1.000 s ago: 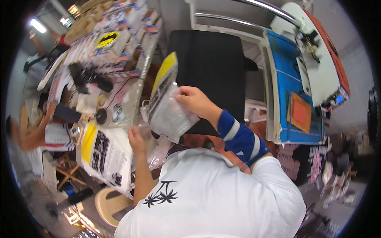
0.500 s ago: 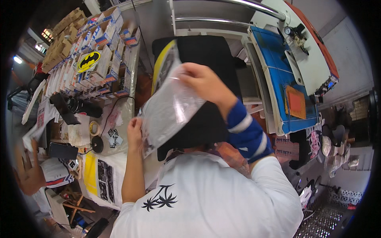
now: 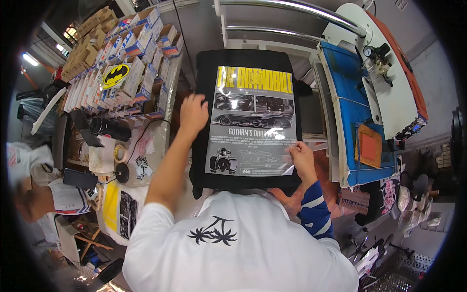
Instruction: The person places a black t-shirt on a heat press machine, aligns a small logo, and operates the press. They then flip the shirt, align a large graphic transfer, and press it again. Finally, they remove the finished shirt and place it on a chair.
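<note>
Glossy transfer sheet [image 3: 254, 121] with car graphics and a yellow header band lies flat on the black garment [image 3: 248, 63], which is spread over the press platen. The sheet sits roughly centred, its top edge near the garment's far edge, its bottom edge short of the near edge.

Left hand [image 3: 193, 113] rests at the sheet's left edge, fingers spread and pressing flat, holding nothing. Right hand [image 3: 302, 156] is at the sheet's near right corner, thumb and fingers pinching or pressing that corner; exact contact is hard to tell.

Progress, judged: garment loaded on the platen, sheet laid down and close to square. Both hands at its edges suggest final aligning or smoothing. Glare spots on the sheet suggest it is not fully flat. Pressing looks not yet done: the heat press upper plate [image 3: 357, 121], blue-topped, sits swung off to the right of the platen.

Left-side bench [image 3: 151, 146] carries boxes, a tape roll [image 3: 119, 153] and cables. Another person's sleeve [image 3: 63, 194] shows at the far left.
</note>
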Demonstrator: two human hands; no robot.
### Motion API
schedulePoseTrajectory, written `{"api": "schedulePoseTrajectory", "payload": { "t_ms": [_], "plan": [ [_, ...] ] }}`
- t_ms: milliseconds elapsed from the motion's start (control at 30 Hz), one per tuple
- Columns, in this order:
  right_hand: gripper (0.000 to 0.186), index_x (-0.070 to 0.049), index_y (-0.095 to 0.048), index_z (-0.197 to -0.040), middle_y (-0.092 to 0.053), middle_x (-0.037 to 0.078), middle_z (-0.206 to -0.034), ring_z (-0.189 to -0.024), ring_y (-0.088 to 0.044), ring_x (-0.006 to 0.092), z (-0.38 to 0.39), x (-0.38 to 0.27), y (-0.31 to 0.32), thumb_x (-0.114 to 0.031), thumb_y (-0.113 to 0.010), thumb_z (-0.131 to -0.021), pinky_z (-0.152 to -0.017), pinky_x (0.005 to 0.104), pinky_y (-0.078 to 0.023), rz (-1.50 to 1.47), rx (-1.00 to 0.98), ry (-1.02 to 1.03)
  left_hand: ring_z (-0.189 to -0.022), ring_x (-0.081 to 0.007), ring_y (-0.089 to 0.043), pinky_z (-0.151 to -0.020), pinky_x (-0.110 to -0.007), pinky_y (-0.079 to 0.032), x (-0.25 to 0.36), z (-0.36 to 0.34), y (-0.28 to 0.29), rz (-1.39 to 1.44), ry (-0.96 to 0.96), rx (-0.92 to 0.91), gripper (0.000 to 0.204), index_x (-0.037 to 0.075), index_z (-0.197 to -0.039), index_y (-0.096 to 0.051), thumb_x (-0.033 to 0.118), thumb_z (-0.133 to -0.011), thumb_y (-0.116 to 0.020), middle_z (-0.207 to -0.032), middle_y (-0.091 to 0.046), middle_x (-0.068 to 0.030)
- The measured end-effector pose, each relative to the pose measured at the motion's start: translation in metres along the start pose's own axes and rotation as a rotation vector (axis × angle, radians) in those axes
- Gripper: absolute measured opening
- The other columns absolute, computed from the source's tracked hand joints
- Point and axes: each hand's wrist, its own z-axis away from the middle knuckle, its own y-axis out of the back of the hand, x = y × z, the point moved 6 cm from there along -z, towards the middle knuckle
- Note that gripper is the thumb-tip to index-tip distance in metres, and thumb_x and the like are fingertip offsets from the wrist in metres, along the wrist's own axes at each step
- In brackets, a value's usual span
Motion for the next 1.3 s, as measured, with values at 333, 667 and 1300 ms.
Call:
{"api": "schedulePoseTrajectory", "payload": {
  "t_ms": [333,667,1300],
  "plan": [
    [0.054,0.000,-0.059,-0.134,-0.049,0.023,-0.147,-0.139,-0.042,0.0435,0.027,-0.050,-0.027,-0.027,-0.073,-0.089,-0.118,0.0550,-0.031,1.080,0.076,0.584,-0.120,-0.0342,-0.058,-0.104,-0.053,-0.044,-0.057,-0.200,-0.124,-0.279,-0.107,-0.213,0.033,0.013,-0.122,-0.067,0.009,-0.091,-0.055,-0.124,-0.065,-0.0099],
    [0.056,-0.001,-0.059,-0.136,-0.047,0.022,-0.150,-0.146,-0.034,0.0436,0.007,-0.052,-0.037,-0.033,-0.070,-0.092,-0.122,0.0617,-0.021,1.129,-0.011,0.631,-0.128,-0.0337,-0.056,-0.110,-0.062,-0.035,-0.057,-0.229,-0.129,-0.334,0.052,-0.495,0.033,0.018,-0.122,-0.065,0.011,-0.091,-0.059,-0.133,-0.063,-0.0083],
    [0.049,-0.004,-0.064,-0.130,-0.051,0.018,-0.147,-0.140,-0.040,0.0434,0.024,-0.039,-0.017,-0.027,-0.073,-0.088,-0.116,0.0539,-0.035,0.990,0.125,0.771,-0.130,-0.0350,-0.055,-0.114,-0.051,-0.038,0.041,0.146,0.027,0.120,-0.064,-0.058,0.033,0.004,-0.119,-0.071,0.011,-0.088,-0.073,-0.133,-0.063,-0.0135]
  ]
}}
